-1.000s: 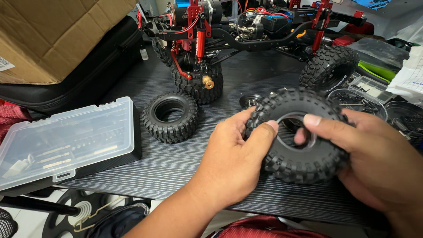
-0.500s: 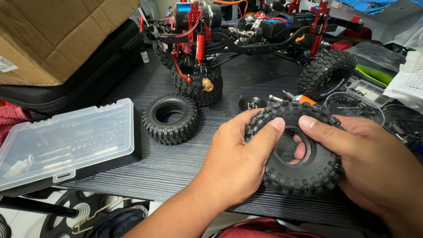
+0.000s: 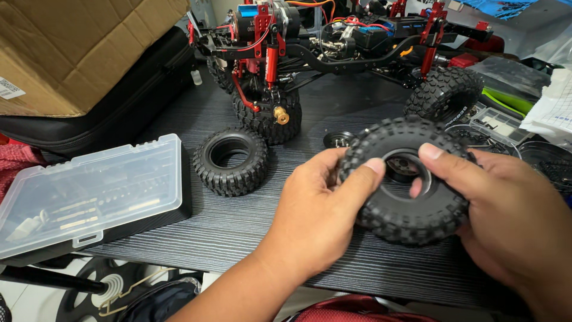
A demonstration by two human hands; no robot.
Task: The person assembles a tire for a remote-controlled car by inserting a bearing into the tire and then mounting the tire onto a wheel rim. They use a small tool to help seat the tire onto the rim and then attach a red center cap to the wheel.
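Head view: a dark wood-grain desk (image 3: 179, 238), seen from above, with two bare hands near its front edge.
Held thing: a black knobby tyre (image 3: 407, 179), lifted a little above the desk at the front right part, its open centre turned toward the camera.
Left hand (image 3: 319, 209): closed on the left side of the tyre, thumb lying over the tread toward the opening.
Right hand (image 3: 506, 214): closed on the right side of the same tyre, thumb pressing at the edge of the opening.
Second tyre (image 3: 230, 161): lies flat on the desk, near the middle, apart from the hands.
Model truck chassis (image 3: 333, 53): stands along the back edge, red and black, with mounted wheels.
Clear plastic case (image 3: 89, 200): at the left edge, lid shut, small parts inside.
Cardboard box (image 3: 77, 48): back left corner, on a black bag (image 3: 119, 113).
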